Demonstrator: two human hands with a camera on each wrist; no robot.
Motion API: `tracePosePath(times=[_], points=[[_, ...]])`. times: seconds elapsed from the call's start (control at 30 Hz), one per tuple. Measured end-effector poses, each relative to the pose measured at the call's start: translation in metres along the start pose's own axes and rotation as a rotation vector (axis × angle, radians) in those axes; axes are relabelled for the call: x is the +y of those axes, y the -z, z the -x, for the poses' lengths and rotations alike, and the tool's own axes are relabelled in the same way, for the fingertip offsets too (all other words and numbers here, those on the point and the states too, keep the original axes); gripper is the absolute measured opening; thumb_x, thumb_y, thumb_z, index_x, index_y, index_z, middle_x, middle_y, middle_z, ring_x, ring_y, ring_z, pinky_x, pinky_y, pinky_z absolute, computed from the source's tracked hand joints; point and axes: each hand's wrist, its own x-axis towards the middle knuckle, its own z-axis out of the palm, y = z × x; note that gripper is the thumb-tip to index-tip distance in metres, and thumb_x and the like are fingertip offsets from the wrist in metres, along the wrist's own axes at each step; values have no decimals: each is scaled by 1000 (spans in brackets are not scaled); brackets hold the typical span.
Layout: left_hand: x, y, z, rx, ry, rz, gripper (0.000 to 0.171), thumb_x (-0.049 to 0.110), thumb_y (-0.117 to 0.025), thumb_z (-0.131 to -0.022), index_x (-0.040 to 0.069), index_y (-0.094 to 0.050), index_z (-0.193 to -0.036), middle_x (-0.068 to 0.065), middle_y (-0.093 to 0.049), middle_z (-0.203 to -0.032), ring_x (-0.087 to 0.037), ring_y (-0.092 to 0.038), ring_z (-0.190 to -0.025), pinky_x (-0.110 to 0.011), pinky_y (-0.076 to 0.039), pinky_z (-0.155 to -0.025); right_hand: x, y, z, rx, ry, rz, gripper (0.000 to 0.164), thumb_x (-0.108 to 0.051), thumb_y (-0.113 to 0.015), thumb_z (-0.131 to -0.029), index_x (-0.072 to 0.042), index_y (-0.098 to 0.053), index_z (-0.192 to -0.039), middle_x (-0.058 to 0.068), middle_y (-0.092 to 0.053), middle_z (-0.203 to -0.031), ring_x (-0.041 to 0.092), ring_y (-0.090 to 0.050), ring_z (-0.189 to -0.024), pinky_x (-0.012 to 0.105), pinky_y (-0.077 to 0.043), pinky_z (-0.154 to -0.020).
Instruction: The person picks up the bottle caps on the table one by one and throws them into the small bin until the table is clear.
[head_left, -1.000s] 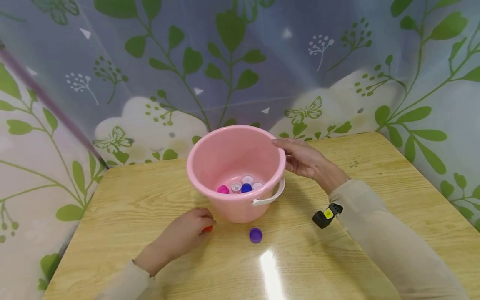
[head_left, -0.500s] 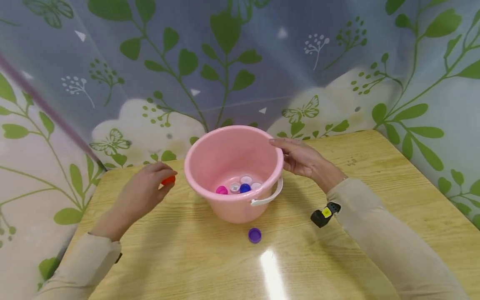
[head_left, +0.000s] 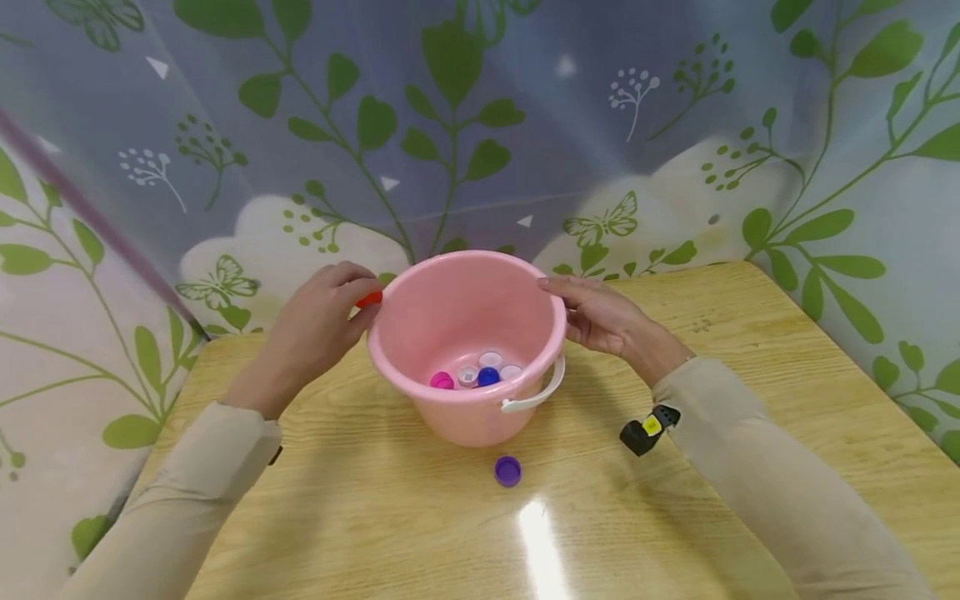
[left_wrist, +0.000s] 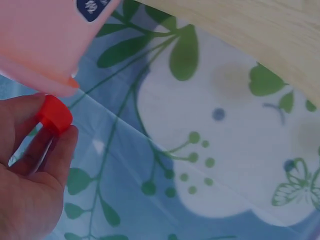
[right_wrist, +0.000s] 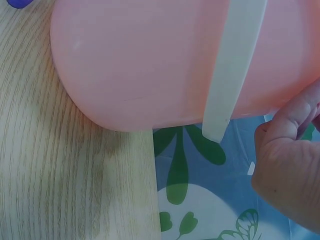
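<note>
A pink bucket [head_left: 468,417] stands upright on the wooden table, its white handle [head_left: 536,402] hanging at the front right. My left hand [head_left: 318,325] pinches a red bottle cap [left_wrist: 56,115] between thumb and fingers, just outside the bucket's left rim. On the opposite side my right hand [head_left: 611,321] grips the rim, fingertips over the edge and the other fingers against the outer wall. At the bucket's bottom lie a magenta cap [head_left: 442,381], a blue cap [head_left: 488,377] and several whitish caps [head_left: 491,360].
A purple cap [head_left: 507,472] lies open side up on the wooden table [head_left: 390,517], in front of the bucket. Behind the table rises a blue backdrop [head_left: 555,125] printed with green leaves. A black wrist device [head_left: 641,433] hangs at the right sleeve.
My left hand has carried the red cap from the table in front of the bucket, around to the left and up to the rim. The right hand stays at the rim.
</note>
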Motion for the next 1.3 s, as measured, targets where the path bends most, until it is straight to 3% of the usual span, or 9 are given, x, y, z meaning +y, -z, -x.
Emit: tracePosePath(times=[0.23,0.4,0.63,0.9,1.3], points=[[12,-11,-21,-52,-27,20,22,0,-73,-82,-1,-70,-104,-15,-61,-105,-31,-54,-98,-43,-50,-86,1,-3,-1,12,-4,-15,25,-21,-59,-96,-5,-55,-115,5,-57,-91,12,-63,-67,20,-55,-58],[12,-20,-23,-88,-65,22,20,2,-73,-83,0,-71,-103,-14,-62,-105,-30,-55,-99,-42,-51,-86,2,-5,-2,-14,1,-22,25,-21,-59,-96,-4,-56,-115,6,-57,-94,12,-62,-69,19,-55,-60],[12,-22,-23,-132,-20,6,20,3,-70,-85,1,-70,-105,-13,-61,-107,-30,-54,-101,-42,-50,-88,0,-6,-1,-25,5,-11,31,-22,-61,-95,-5,-54,-120,6,-55,-97,12,-61,-69,19,-55,-59],[19,-23,-25,-182,37,-47,22,4,-69,-86,1,-69,-108,-13,-61,-108,-30,-54,-102,-41,-50,-89,0,-4,0,-28,12,-39,26,-21,-61,-95,-6,-57,-116,6,-56,-95,12,-62,-68,19,-55,-58],[20,-28,-27,-210,53,-70,23,3,-68,-86,2,-70,-108,-12,-61,-109,-29,-53,-102,-40,-50,-88,1,-1,0,-31,10,-40,30,-22,-60,-96,-5,-53,-119,5,-56,-94,12,-62,-68,18,-54,-58]])
